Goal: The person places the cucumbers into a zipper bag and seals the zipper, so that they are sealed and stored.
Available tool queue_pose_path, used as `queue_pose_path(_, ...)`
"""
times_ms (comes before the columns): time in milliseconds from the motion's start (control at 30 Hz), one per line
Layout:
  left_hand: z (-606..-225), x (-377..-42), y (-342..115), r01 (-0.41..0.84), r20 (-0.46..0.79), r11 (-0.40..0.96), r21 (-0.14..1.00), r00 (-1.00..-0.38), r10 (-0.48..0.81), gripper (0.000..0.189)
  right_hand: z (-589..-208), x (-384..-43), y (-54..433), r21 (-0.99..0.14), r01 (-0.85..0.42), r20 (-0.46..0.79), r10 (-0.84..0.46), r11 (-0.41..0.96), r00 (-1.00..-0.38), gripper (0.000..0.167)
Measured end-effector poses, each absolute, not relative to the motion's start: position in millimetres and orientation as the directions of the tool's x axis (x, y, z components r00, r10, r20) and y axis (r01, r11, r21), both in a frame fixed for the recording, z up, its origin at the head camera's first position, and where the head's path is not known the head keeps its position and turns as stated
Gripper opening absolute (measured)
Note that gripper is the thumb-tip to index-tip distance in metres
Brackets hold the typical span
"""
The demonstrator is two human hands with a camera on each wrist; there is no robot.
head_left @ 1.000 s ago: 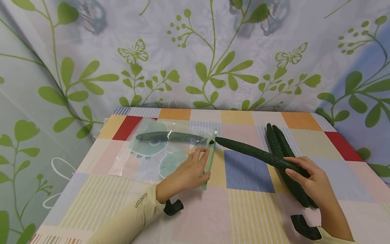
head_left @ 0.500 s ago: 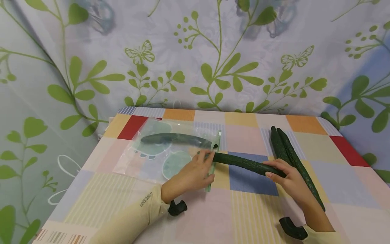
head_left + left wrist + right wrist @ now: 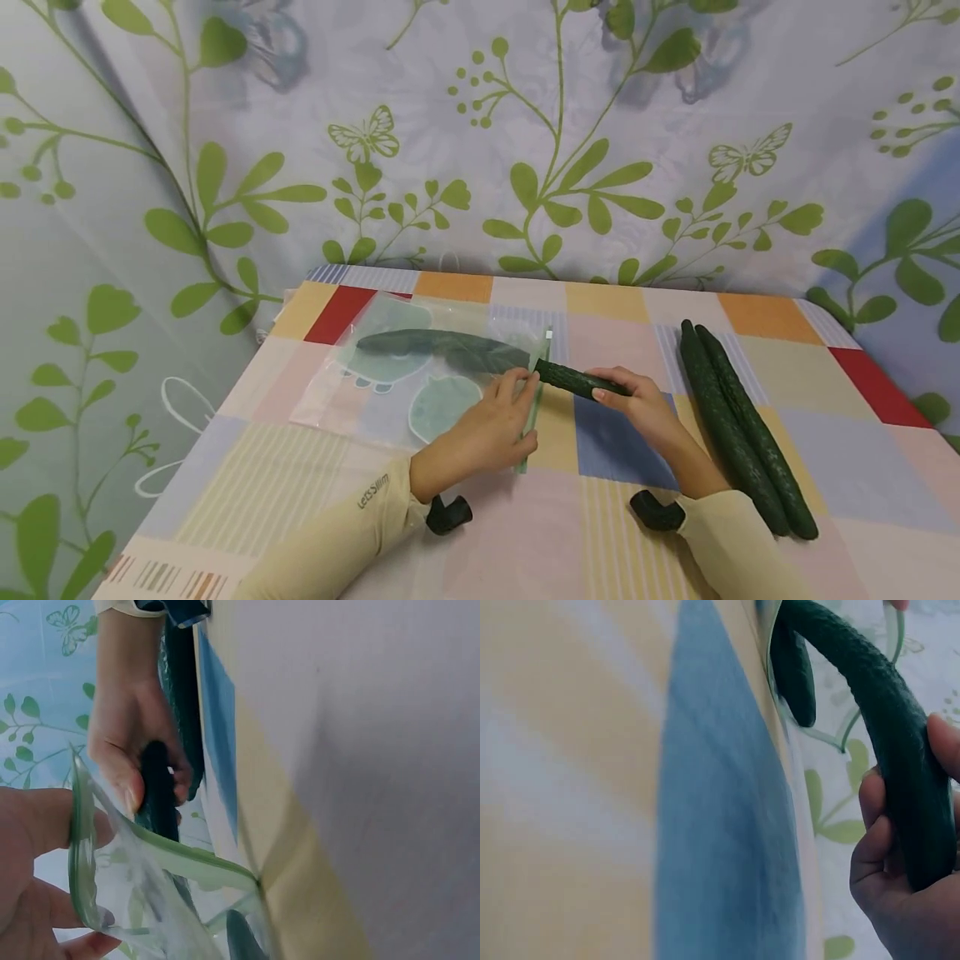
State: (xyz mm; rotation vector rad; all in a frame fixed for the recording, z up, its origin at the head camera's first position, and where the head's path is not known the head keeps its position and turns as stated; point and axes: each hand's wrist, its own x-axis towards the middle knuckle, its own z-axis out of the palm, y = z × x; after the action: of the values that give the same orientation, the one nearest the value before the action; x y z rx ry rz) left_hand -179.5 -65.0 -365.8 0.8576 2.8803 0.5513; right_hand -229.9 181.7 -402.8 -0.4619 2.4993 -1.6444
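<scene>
A clear zip bag point(image 3: 341, 408) with a green zip edge and pale green printed shapes lies on the table, one cucumber point(image 3: 408, 340) inside it. My left hand point(image 3: 483, 429) grips the bag's mouth; in the left wrist view its fingers point(image 3: 45, 821) hold the green zip edge point(image 3: 199, 862) apart from the other side. My right hand point(image 3: 641, 408) holds a second cucumber point(image 3: 570, 378) by its near end. The far part of this cucumber has passed through the mouth and shows through the plastic. In the right wrist view, thumb and fingers wrap the held cucumber point(image 3: 900, 750).
Two more cucumbers lie side by side at the right, the left one point(image 3: 716, 417) against the right one point(image 3: 757, 442). A patchwork tablecloth point(image 3: 517, 533) covers the table. Behind it hangs a leaf-patterned curtain point(image 3: 450, 225). Black straps with a dark piece point(image 3: 448, 515) sit at the wrists.
My right hand has moved left, away from the two cucumbers, sliding the held cucumber's tip into the bag. My left hand stays at the bag's mouth. The head view has shifted slightly.
</scene>
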Motion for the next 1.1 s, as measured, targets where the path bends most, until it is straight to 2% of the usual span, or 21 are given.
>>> queue_pose_path(267,-361,-179,-68,0.507,0.047,0.773,0.382,-0.846,0.532,0.068,-409,-244,161,-0.954,-0.155,0.049,-0.374,0.257,-0.926,0.043)
queue_pose_path(533,-358,-179,-70,0.524,0.09,0.783,0.336,-0.845,0.527,0.067,-416,-258,131,-0.982,-0.083,0.007,-0.409,0.169,-0.912,0.049)
queue_pose_path(767,-356,-178,-70,0.523,0.143,0.8,0.296,-0.852,0.504,0.067,-423,-263,119,-0.989,-0.138,0.101,-0.464,0.047,-0.88,0.043)
queue_pose_path(900,-354,-178,-71,0.521,0.173,0.801,0.294,-0.854,0.491,0.065,-423,-266,113,-0.991,-0.089,0.038,-0.426,0.101,-0.904,0.052)
queue_pose_path(1100,-352,-179,-73,0.507,0.177,0.807,0.301,-0.862,0.476,0.065,-420,-270,105,-0.979,-0.041,-0.043,-0.405,0.197,-0.913,0.048)
